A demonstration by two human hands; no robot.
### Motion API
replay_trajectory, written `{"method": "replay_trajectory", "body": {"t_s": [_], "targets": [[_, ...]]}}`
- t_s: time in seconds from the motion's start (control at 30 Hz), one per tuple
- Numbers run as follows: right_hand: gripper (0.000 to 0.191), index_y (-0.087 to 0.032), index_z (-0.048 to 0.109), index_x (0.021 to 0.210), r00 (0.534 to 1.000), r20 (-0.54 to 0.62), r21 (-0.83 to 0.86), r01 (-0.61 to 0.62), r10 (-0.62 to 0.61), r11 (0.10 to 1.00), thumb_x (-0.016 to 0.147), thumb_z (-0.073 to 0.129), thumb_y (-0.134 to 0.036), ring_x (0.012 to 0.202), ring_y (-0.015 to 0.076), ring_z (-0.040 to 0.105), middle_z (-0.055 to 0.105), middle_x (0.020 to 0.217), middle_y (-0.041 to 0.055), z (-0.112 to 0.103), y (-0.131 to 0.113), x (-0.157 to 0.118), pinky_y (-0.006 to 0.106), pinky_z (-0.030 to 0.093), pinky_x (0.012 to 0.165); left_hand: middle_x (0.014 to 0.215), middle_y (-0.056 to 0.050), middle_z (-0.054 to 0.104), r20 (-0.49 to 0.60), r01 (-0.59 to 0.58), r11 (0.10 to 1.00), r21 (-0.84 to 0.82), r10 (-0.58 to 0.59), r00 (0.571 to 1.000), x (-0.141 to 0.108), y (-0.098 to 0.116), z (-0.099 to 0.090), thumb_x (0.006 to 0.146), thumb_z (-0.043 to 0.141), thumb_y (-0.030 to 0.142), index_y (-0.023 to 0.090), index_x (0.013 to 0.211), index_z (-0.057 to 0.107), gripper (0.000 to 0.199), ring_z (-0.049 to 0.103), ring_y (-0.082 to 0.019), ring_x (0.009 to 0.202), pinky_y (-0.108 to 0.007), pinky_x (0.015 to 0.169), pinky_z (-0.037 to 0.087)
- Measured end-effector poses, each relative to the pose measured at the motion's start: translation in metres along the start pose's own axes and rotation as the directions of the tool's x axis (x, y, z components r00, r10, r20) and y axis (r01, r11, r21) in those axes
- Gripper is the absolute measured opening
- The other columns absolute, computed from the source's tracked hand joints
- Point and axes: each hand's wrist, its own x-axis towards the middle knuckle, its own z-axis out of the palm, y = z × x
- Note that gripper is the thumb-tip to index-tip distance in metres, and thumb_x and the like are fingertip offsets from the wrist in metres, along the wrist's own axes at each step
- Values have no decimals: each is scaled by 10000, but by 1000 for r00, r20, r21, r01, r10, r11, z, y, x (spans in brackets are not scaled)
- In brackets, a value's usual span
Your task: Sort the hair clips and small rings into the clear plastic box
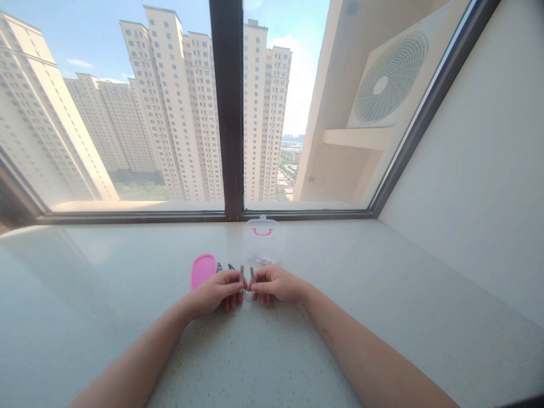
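My left hand (225, 288) pinches a slim grey-brown piece (242, 273) that stands up between thumb and fingers. Facing it, my right hand (272, 284) is closed on a similar slim piece (252, 275), tilted slightly to the left. The fingertips of both hands nearly meet, and something small and shiny (247, 292) shows between them; whether it joins the two pieces I cannot tell. Just beyond my left hand lie a black-and-white patterned piece (219, 267) and a small dark piece (230, 267), both partly hidden. A pink lid-like tray (203, 269) is partly covered by my left hand.
A clear plastic box (262, 245) with a pink handle (262, 232) stands beyond my hands, against the window frame (306, 215); small pale things (264, 260) show at its base. The speckled pale sill (255, 362) meets a white wall (476, 170) on the right.
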Motion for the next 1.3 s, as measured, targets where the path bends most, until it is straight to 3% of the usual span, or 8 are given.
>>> {"method": "replay_trajectory", "body": {"t_s": [1.0,1.3], "targets": [[284,-136,585,798,1000,8,23,-17,17,1000,748,678,-400,517,95,570,620,683,7,0,0,1,199,440,468,644,10,588,-2,-14,1000,-24,14,1000,3,-8,-1,825,560,440,155,841,556,285,518,-101,498,-208,455,380],[185,-137,602,835,1000,5,36,-28,28,999,735,642,-287,514,97,577,629,667,4,0,-1,1,200,444,469,620,17,583,-12,-4,1000,-17,4,1000,0,-2,1,819,559,426,158,826,551,269,511,-100,496,-205,454,375]]}}
